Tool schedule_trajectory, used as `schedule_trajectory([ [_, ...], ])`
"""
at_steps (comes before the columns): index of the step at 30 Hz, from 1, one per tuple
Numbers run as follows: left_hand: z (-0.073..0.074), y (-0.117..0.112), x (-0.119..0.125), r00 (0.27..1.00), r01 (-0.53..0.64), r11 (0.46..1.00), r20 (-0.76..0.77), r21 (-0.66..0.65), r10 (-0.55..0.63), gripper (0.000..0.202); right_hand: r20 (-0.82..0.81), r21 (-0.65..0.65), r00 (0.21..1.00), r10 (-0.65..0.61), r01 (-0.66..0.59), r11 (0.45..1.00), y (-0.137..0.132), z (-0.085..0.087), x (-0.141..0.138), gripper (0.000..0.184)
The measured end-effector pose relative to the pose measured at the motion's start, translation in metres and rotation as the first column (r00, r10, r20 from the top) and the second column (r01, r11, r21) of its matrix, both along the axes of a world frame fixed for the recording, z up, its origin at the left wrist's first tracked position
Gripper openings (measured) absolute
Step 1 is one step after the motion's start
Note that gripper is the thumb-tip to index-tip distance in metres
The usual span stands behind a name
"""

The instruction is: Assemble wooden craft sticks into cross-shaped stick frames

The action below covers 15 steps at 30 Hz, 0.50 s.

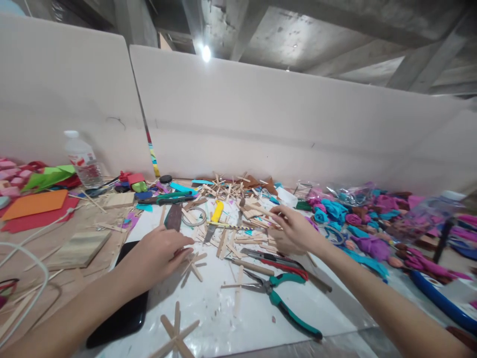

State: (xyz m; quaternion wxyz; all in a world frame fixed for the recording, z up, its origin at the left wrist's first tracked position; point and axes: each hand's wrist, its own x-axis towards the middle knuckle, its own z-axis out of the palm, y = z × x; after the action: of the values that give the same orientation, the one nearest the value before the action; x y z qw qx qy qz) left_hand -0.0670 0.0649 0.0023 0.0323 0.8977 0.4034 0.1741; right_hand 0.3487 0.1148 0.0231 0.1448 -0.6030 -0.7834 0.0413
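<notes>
My left hand is closed, its thumb and forefinger at the upper edge of a small star of craft sticks; the contact is partly hidden. My right hand pinches a flat wooden craft stick above the pile of loose sticks. A larger craft-stick star lies at the front of the white sheet. Between my arms, green-handled pliers rest with their jaws pointing left. A box cutter lies behind them, and a yellow-handled knife is farther back.
A black phone lies under my left forearm. Wood blocks, coloured sheets and a plastic bottle are at left. A roll of tape sits mid-table. Crumpled coloured paper covers the right; a pale partition stands behind.
</notes>
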Motion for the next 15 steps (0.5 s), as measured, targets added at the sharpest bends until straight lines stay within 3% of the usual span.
schedule_trajectory([
  [3,-0.003,-0.002,0.003,0.999,0.034,0.999,-0.019,0.015,-0.034,0.029,-0.003,0.084,0.999,-0.050,0.050,0.995,0.020,0.000,0.013,0.034],
  [10,-0.008,-0.004,0.004,0.997,0.078,0.994,-0.004,0.079,-0.078,0.027,0.076,0.129,0.989,-0.130,0.119,0.984,0.044,-0.022,0.021,0.033],
  [15,0.001,-0.005,0.003,0.995,0.085,0.982,0.035,0.170,-0.092,0.027,0.127,0.154,0.987,-0.097,0.077,0.985,0.045,-0.027,0.012,0.033],
])
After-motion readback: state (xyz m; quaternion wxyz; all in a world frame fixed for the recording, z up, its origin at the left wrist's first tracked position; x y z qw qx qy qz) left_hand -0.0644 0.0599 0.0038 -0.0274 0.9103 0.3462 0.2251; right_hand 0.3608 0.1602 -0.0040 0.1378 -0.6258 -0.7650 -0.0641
